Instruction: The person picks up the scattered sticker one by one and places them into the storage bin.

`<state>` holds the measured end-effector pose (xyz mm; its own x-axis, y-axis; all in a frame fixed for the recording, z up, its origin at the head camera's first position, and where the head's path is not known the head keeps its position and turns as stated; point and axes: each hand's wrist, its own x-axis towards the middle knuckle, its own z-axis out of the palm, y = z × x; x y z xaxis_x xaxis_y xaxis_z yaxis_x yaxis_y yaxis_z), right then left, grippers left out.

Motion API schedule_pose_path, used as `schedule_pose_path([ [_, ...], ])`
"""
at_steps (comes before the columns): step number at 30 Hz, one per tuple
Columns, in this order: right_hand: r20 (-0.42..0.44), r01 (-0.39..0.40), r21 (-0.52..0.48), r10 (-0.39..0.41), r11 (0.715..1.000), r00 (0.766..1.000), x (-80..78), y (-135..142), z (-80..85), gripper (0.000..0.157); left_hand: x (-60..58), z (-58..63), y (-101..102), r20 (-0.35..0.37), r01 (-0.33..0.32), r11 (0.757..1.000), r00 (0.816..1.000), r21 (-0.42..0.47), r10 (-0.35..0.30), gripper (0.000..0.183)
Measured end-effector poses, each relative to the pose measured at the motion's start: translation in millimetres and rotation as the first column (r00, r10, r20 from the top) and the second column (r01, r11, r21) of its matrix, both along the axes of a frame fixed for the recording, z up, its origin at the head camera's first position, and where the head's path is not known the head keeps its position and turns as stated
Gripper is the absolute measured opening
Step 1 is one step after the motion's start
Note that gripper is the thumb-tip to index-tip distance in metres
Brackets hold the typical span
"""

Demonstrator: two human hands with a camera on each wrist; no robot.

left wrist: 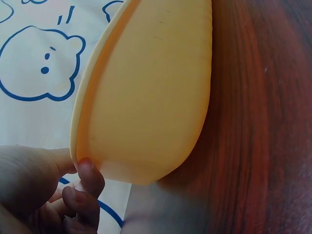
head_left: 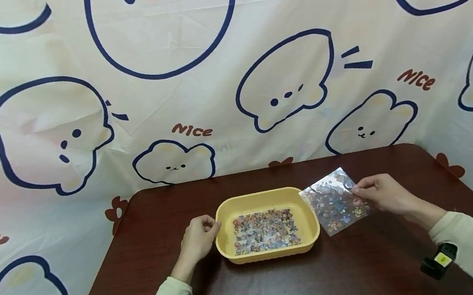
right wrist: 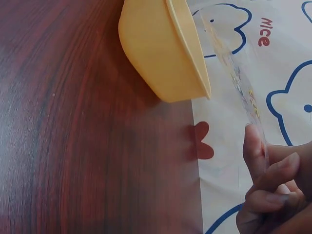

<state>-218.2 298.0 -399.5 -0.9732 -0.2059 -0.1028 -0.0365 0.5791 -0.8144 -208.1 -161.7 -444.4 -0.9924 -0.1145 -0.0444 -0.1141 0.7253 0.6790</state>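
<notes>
A yellow plastic tray (head_left: 270, 255) stands on the table, holding a flat rectangular patch of small colourful printed pieces (head_left: 265, 231). At the tray's left end my left hand (head_left: 199, 238) pinches the rim between thumb and index finger, as the left wrist view also shows. My right hand (head_left: 384, 194) grips the right edge of a clear plastic sheet or bag (head_left: 334, 202) with many small multicoloured pieces or stickers on or in it. It is tilted, and its left corner overlaps the tray's right rim in the head view. Edge-on in the right wrist view, the clear plastic (right wrist: 239, 80) looks thin.
The dark brown wooden table (head_left: 261, 290) reaches back to a white cloth backdrop (head_left: 222, 95) with blue cartoon outlines. Black wrist devices (head_left: 439, 260) are worn over both pale sleeves.
</notes>
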Motion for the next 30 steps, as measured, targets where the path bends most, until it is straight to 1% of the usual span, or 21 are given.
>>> schedule_pose_path([
  [5,-0.007,-0.02,-0.024,0.02,1.0,1.0,-1.2,-10,-0.7,0.032,0.2,0.0,0,0.003,-0.005,1.0,1.0,0.002,0.005,0.019],
  [12,0.019,-0.035,-0.079,0.036,0.996,0.999,-3.0,-23,-2.5,0.031,0.4,-0.3,0,-0.008,-0.008,1.0,1.0,0.0,0.008,0.019],
  [17,0.029,-0.049,-0.106,0.052,0.993,0.998,-3.2,-30,-3.7,0.03,-0.1,-0.6,1,0.001,-0.004,1.0,1.0,0.004,0.004,0.019],
  [24,0.056,-0.023,-0.121,0.03,0.992,0.998,-2.8,-41,-4.8,0.029,-1.0,0.5,0,-0.004,-0.007,1.0,1.0,-0.003,0.007,0.019],
  [30,0.075,-0.003,-0.123,0.012,0.992,0.997,-2.4,-52,-7.0,0.027,-0.1,0.6,1,-0.007,0.004,1.0,1.0,0.001,-0.004,0.019],
])
